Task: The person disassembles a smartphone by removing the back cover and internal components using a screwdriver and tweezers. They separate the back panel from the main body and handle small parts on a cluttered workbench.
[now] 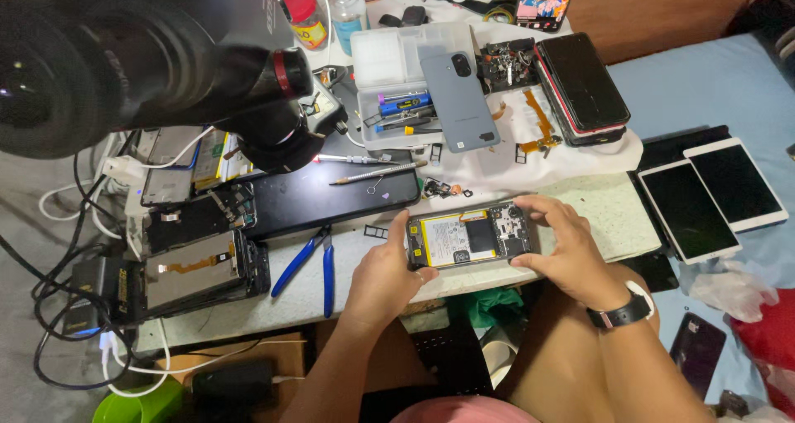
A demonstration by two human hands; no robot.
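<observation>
An opened smartphone (469,236) lies lengthwise near the table's front edge, its back off, showing a yellow-bordered battery and the circuit board. My left hand (383,276) grips its left end, thumb on the upper corner. My right hand (561,249), with a black watch on the wrist, holds the right end, fingers curled over the top edge. A grey back cover (458,100) with a camera cut-out leans on a clear parts tray (383,59) farther back.
Blue-handled pliers (308,261) lie left of my left hand. A black microscope (166,50) looms at upper left. Stacked phones (584,84), flex cables (538,125), disassembled phones (199,266), tweezers (377,173) and two tablets (712,199) surround the work spot.
</observation>
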